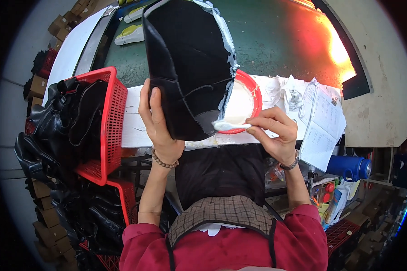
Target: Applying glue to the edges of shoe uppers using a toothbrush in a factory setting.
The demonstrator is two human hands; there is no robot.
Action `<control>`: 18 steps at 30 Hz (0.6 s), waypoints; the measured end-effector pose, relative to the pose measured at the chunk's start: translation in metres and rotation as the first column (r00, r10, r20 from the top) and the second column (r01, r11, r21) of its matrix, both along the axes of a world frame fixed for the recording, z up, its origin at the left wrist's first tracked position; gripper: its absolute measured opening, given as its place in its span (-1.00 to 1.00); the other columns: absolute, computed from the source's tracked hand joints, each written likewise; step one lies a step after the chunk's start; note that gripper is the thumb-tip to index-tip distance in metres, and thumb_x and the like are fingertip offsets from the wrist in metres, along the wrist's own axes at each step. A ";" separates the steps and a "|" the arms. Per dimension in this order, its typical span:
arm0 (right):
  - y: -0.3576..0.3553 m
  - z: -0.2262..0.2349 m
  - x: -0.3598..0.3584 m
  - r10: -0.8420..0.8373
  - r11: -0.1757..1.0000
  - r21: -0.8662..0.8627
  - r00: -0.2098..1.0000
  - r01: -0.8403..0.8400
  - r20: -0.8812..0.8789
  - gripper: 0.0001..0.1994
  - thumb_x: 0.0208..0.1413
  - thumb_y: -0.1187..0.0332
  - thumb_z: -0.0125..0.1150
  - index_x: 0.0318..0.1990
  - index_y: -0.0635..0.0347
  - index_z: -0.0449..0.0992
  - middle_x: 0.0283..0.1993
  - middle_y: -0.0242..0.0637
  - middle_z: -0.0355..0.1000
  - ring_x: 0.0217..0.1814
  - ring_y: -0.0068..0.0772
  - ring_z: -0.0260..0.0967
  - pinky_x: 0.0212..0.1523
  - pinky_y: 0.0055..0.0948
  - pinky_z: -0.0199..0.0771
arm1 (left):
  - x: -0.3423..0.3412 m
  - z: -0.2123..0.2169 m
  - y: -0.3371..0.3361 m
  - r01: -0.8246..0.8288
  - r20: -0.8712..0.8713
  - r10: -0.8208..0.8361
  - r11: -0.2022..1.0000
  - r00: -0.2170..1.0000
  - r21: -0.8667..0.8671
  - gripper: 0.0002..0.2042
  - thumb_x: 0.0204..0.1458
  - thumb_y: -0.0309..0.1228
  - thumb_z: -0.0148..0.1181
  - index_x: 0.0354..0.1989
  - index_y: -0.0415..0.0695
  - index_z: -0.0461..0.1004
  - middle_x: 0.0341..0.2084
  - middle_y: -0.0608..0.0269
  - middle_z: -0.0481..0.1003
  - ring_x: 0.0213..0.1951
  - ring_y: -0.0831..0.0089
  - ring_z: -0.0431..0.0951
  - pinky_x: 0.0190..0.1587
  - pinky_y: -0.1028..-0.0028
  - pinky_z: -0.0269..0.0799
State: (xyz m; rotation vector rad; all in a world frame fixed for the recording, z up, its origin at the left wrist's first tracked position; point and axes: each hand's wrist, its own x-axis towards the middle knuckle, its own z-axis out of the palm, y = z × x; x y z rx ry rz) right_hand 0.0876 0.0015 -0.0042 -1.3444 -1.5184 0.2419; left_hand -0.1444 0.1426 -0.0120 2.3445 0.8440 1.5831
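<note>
A black boot upper (192, 58) stands tilted over the bench in front of me. My left hand (159, 126) is closed on its left lower side, the thumb hidden behind or under it. White paste coats the ragged right edge of the upper. Pinched in the fingers of my right hand (276, 133) is a small white brush (234, 126), its paste-covered tip touching the lower right corner of that edge. Just behind the brush sits a round red tub (258, 101) holding white paste, partly hidden by the upper.
Left of me, a red plastic basket (107, 122) is heaped with black boot uppers (79, 113). A notebook (323, 119) and crumpled paper (289, 92) lie right of the tub. A blue bottle (348, 167) is beyond my right wrist. Yellow-and-white shoe lasts (130, 35) rest on the green surface (267, 36).
</note>
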 end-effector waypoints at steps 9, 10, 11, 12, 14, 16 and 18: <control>0.020 0.003 0.024 -0.216 0.927 -0.296 0.973 0.231 0.084 -0.87 0.10 0.46 0.38 -0.20 0.22 0.70 -0.41 -0.31 0.53 -0.44 -0.55 0.44 -0.45 -0.54 0.33 | -0.025 0.012 0.022 0.016 -0.100 -0.025 0.996 0.995 -0.087 -0.25 -0.12 -0.60 0.34 0.36 -0.24 0.27 0.29 -0.15 0.29 0.29 -0.05 0.33 0.32 0.18 0.21; 0.023 -0.004 0.035 -0.258 0.911 -0.274 0.944 0.309 0.204 -0.90 0.08 0.43 0.37 -0.25 0.19 0.70 -0.41 -0.31 0.51 -0.43 -0.45 0.46 -0.45 -0.47 0.35 | -0.031 0.007 0.027 0.097 0.006 -0.098 0.964 0.995 -0.247 -0.27 -0.09 -0.67 0.29 0.37 -0.28 0.25 0.26 -0.09 0.34 0.30 0.06 0.36 0.34 0.26 0.22; 0.026 -0.014 0.042 -0.298 0.892 -0.240 0.898 0.382 0.322 -0.91 0.07 0.40 0.37 -0.29 0.16 0.69 -0.41 -0.31 0.50 -0.43 -0.36 0.47 -0.45 -0.41 0.38 | -0.036 0.008 0.028 0.179 0.102 -0.153 0.916 0.983 -0.360 -0.30 -0.05 -0.73 0.23 0.37 -0.31 0.25 0.26 -0.04 0.35 0.30 0.19 0.37 0.34 0.32 0.23; 0.028 -0.024 0.046 -0.308 0.891 -0.231 0.894 0.391 0.326 -0.91 0.07 0.40 0.37 -0.29 0.16 0.69 -0.41 -0.31 0.50 -0.43 -0.36 0.47 -0.45 -0.41 0.38 | -0.041 0.013 0.028 0.234 0.126 -0.198 0.868 0.972 -0.438 -0.33 -0.04 -0.74 0.21 0.36 -0.33 0.26 0.25 -0.02 0.37 0.29 0.22 0.38 0.34 0.34 0.24; 0.038 -0.040 0.054 -0.166 0.885 -0.165 0.627 0.435 0.761 -0.91 0.01 0.33 0.35 -0.44 0.10 0.64 -0.41 -0.33 0.46 -0.37 -0.20 0.47 -0.38 -0.26 0.42 | -0.056 0.019 0.028 0.268 0.121 -0.242 0.796 0.963 -0.543 -0.37 -0.02 -0.76 0.18 0.33 -0.36 0.28 0.22 0.01 0.42 0.27 0.28 0.40 0.33 0.36 0.25; 0.047 -0.036 0.044 -0.158 0.901 -0.163 0.654 0.402 0.740 -0.88 -0.04 0.29 0.35 -0.52 0.06 0.57 -0.42 -0.34 0.41 -0.35 -0.19 0.45 -0.30 -0.17 0.43 | -0.080 0.011 0.031 0.225 0.079 -0.226 0.751 0.971 -0.621 -0.40 -0.02 -0.77 0.17 0.30 -0.39 0.31 0.15 0.00 0.49 0.22 0.30 0.45 0.31 0.37 0.27; 0.047 -0.032 0.042 -0.176 0.924 -0.116 0.673 0.365 0.718 -0.88 -0.03 0.29 0.35 -0.51 0.06 0.58 -0.41 -0.34 0.42 -0.35 -0.20 0.44 -0.29 -0.18 0.43 | -0.098 -0.001 0.034 0.253 0.118 -0.231 0.737 0.966 -0.627 -0.51 0.03 -0.73 0.19 0.20 -0.38 0.39 -0.02 0.07 0.56 -0.02 0.37 0.58 0.07 0.40 0.49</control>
